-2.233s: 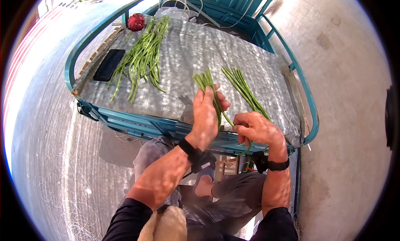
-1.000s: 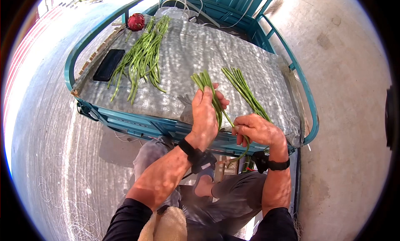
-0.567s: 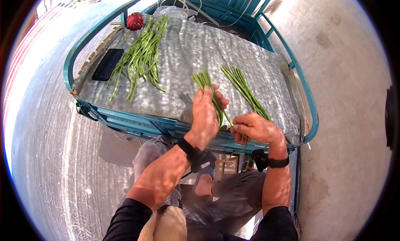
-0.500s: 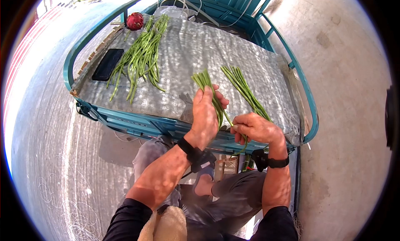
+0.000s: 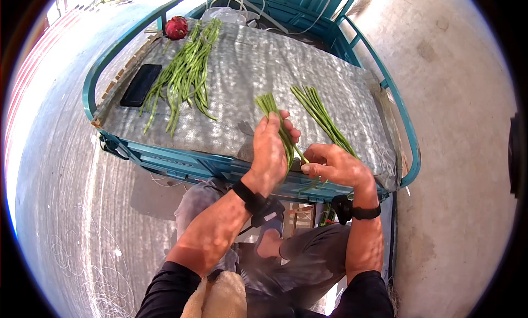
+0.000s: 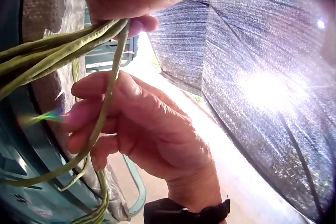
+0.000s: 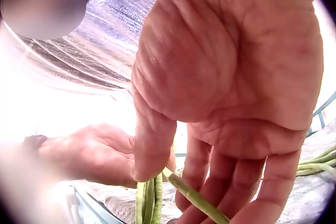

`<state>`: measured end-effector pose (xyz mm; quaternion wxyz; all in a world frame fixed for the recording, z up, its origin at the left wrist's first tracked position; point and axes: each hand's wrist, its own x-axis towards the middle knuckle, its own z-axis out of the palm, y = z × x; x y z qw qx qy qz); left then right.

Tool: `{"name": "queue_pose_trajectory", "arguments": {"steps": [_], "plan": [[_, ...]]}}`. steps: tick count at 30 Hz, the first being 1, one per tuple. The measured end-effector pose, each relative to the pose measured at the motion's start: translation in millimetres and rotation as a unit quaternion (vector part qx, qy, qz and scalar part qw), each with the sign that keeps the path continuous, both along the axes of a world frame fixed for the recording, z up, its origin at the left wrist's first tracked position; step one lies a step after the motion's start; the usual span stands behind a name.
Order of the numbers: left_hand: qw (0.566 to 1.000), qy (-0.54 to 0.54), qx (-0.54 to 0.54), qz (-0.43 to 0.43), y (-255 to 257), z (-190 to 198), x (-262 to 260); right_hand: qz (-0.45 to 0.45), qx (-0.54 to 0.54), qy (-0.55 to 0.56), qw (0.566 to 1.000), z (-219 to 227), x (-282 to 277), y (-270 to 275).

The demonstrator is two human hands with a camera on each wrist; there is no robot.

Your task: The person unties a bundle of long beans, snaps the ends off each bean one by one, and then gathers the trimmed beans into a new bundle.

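Observation:
In the head view my left hand [image 5: 269,147] grips a small bunch of long green beans [image 5: 268,104] over the near edge of the cart bed. One long bean [image 6: 100,124] leaves this bunch and curves across the fingers of my right hand [image 5: 338,167]. The right wrist view shows that bean at the thumb tip, with the fingers curled around it. Its loose tail hangs blurred below the right hand. Just beyond lies a second bunch of beans [image 5: 322,117], its lower end partly hidden by the right hand. A bigger pile of beans [image 5: 187,70] spreads at the left.
A grey woven sheet [image 5: 247,65] covers the teal cart bed, which has a rail [image 5: 404,120] around it. A black phone [image 5: 141,85] and a red dragon fruit [image 5: 176,28] lie by the left rail. Clear plastic [image 5: 225,14] sits at the back.
My right hand has shifted slightly left toward the left hand, its index finger now raised higher. The bean's tail, hanging longer a second ago, has swung up under the hand. The left hand stays put.

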<state>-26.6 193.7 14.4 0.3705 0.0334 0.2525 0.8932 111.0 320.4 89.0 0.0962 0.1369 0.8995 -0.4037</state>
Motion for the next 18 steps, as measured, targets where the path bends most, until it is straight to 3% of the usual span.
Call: {"name": "queue_pose_trajectory", "arguments": {"steps": [4,7,8,11,18], "plan": [[1.0,0.004,-0.004,-0.015,-2,2,-1,-0.121,0.055,0.133,0.982,-14,0,19],[0.999,0.016,-0.014,-0.029,-4,4,-1,-0.219,0.158,0.166,0.948,-29,5,45],[0.999,0.02,-0.018,-0.034,-4,3,-2,-0.227,0.184,0.215,0.932,-39,6,52],[0.999,0.026,-0.001,-0.045,-3,0,-3,-0.273,0.237,0.193,0.912,-50,12,62],[0.999,0.023,-0.005,-0.045,-2,-2,0,-0.264,0.312,0.177,0.895,-70,11,75]]}}
